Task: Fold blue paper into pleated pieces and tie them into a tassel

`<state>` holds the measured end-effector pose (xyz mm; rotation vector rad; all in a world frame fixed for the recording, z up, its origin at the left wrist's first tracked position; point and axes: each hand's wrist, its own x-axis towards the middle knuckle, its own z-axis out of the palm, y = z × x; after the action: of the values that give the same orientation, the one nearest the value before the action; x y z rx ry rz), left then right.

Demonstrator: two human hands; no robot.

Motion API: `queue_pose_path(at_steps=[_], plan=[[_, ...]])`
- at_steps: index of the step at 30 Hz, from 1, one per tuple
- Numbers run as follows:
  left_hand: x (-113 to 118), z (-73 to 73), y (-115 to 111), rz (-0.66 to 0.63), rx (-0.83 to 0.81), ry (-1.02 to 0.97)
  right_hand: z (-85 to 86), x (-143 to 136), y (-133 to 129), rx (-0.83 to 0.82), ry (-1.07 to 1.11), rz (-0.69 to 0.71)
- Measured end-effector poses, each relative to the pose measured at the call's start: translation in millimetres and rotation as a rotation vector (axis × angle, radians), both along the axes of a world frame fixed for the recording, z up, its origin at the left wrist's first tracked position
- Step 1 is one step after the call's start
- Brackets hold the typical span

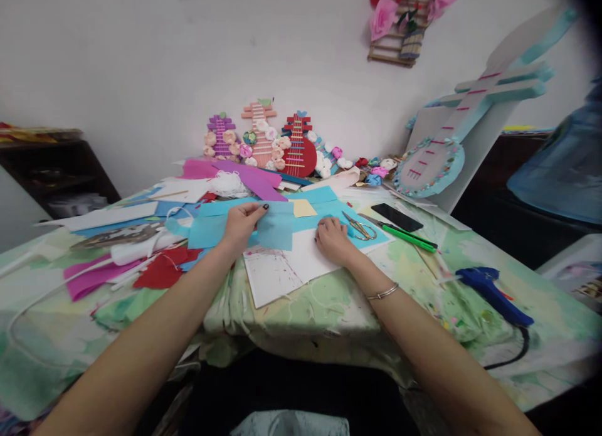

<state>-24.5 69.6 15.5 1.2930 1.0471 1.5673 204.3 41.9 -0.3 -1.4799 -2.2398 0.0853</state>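
Between its thumb and fingers, my left hand (pixel 243 224) pinches a light blue paper piece (pixel 277 228), raised a little over the table. My right hand (pixel 332 240) rests with curled fingers on the blue and white sheets; what lies under its fingers is hidden. Gold-handled scissors (pixel 362 228) lie just right of that hand. A small cream paper piece (pixel 305 207) lies between the hands, on blue paper (pixel 324 197). Below it is a white board (pixel 273 276) with red marks.
A green cutter (pixel 409 236), a black phone (pixel 397 216) and a blue glue gun (pixel 493 293) lie at right. Decorated paper instruments (pixel 298 147) stand against the wall. Red paper (pixel 164 270) and a white cable (pixel 28 307) lie at left.
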Motion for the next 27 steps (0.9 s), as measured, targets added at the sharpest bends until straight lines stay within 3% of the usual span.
queue_pose_path(at_steps=[6, 8, 18, 27], plan=[[-2, -0.6, 2, 0.053, 0.028, -0.009, 21.1, -3, -28, -0.219, 0.121, 0.483], [-2, -1.3, 2, 0.061, 0.052, -0.001, 23.4, -2, -30, -0.286, 0.213, 0.551], [9, -5.1, -6, -0.077, 0.117, 0.140, 0.5, -7, -8, -0.126, 0.702, 0.219], [15, -10.2, -9, -0.244, 0.214, 0.346, -1.2, -4, -4, -0.008, 0.749, 0.139]])
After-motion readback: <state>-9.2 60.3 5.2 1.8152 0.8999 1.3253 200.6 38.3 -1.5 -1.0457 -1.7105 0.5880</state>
